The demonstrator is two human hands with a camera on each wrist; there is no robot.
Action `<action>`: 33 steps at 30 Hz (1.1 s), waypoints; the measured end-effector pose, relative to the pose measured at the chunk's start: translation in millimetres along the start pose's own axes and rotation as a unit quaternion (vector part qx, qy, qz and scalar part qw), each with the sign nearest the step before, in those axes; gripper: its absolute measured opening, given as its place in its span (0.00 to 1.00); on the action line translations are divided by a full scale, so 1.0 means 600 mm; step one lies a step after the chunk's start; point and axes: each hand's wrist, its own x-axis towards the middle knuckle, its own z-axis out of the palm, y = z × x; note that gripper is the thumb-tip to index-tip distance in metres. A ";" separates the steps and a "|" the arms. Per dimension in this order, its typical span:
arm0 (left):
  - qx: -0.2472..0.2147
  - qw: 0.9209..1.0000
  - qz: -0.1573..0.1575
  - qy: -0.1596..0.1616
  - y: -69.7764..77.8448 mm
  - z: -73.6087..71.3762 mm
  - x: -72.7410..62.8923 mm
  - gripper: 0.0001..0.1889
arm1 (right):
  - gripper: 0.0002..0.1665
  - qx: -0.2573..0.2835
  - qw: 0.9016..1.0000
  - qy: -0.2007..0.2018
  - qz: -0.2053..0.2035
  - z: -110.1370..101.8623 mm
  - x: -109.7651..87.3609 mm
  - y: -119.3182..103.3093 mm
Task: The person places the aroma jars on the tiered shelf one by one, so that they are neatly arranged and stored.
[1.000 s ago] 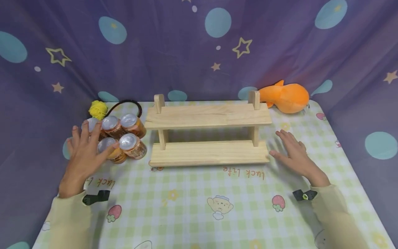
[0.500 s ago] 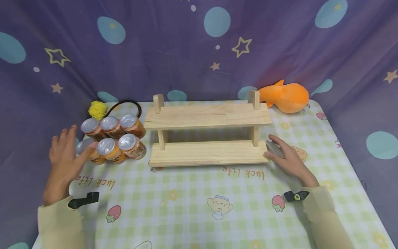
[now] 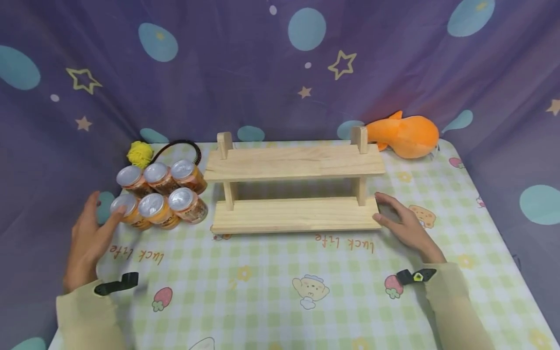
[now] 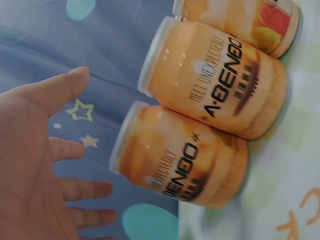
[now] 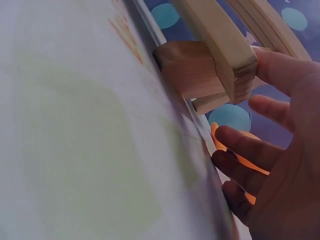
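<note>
In the head view my left hand [image 3: 89,243] is beside the front row of several orange cans with clear lids. Its thumb is raised near the lid of the leftmost can [image 3: 139,219]. The left wrist view shows spread fingers [image 4: 87,189] and a gap between the hand and the nearest can [image 4: 182,160]. A two-tier wooden shelf [image 3: 293,214] stands in the middle of the table. My right hand [image 3: 409,226] is at the right end of its lower board [image 5: 220,45], thumb against or very close to the board's end, the other fingers loosely bent with nothing held.
Behind the cans lie a yellow yarn ball [image 3: 140,154] and a dark curved band [image 3: 185,142]. An orange plush toy [image 3: 409,136] lies behind the shelf's right end. A checked cloth [image 3: 245,301] covers the table, and purple curtains [image 3: 245,73] enclose the back and sides.
My left hand has moved left off the cans, uncovering the leftmost ones, and its fingers have drawn lower. My right hand has come left to the shelf's end. Cans and shelf stay put.
</note>
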 end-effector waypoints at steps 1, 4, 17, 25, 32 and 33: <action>-0.003 1.000 -0.010 -0.001 -0.004 0.003 0.002 0.41 | 0.34 0.005 1.000 0.001 0.001 0.001 0.000 0.001; -0.023 0.999 -0.031 0.004 -0.016 0.015 0.009 0.40 | 0.33 0.016 1.000 0.006 0.004 0.002 -0.002 0.005; -0.191 0.979 -0.054 0.051 -0.049 0.072 0.021 0.35 | 0.30 0.082 0.997 -0.001 -0.005 0.008 0.000 0.016; -0.378 0.917 -0.040 0.123 -0.050 0.097 0.021 0.33 | 0.30 0.090 0.996 -0.006 0.002 0.010 0.002 0.018; -0.476 0.861 0.018 0.177 -0.057 0.119 0.026 0.33 | 0.30 0.096 0.995 -0.008 -0.003 0.013 0.000 0.020; -0.486 0.854 0.026 0.182 -0.058 0.122 0.027 0.33 | 0.30 0.095 0.995 -0.008 -0.002 0.013 0.000 0.021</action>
